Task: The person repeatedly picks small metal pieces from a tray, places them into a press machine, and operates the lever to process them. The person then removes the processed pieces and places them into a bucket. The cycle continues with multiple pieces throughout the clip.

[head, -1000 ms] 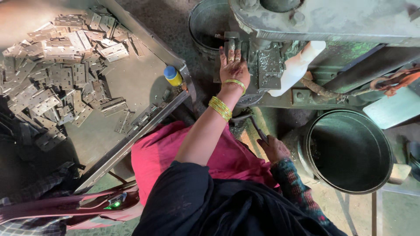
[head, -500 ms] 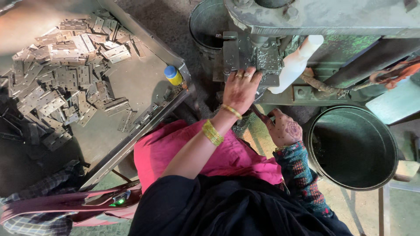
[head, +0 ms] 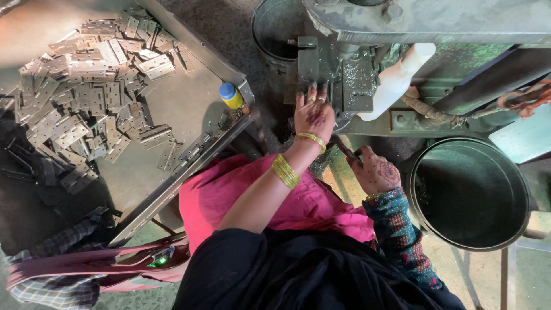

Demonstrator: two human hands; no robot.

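Observation:
My left hand (head: 313, 115), with gold bangles on the wrist, lies on the dark die block of a press machine (head: 356, 74). Its fingers are stretched out against the metal, and I see nothing in its grasp. Lower and to the right, my right hand (head: 376, 171) has a henna pattern and a patterned sleeve. It is closed around a thin dark rod (head: 346, 151) that points up-left toward the machine base. Pink cloth (head: 258, 201) covers my lap below both hands.
A metal tray table (head: 189, 109) on the left holds a pile of several steel hinges (head: 86, 92) and a yellow bottle with a blue cap (head: 231, 96). A white plastic bottle (head: 396, 80) leans on the machine. Round dark buckets (head: 468, 195) stand at right and top (head: 275, 28).
My right hand has risen from my lap toward the machine base. My left hand stays at the die block, fingers shifted slightly.

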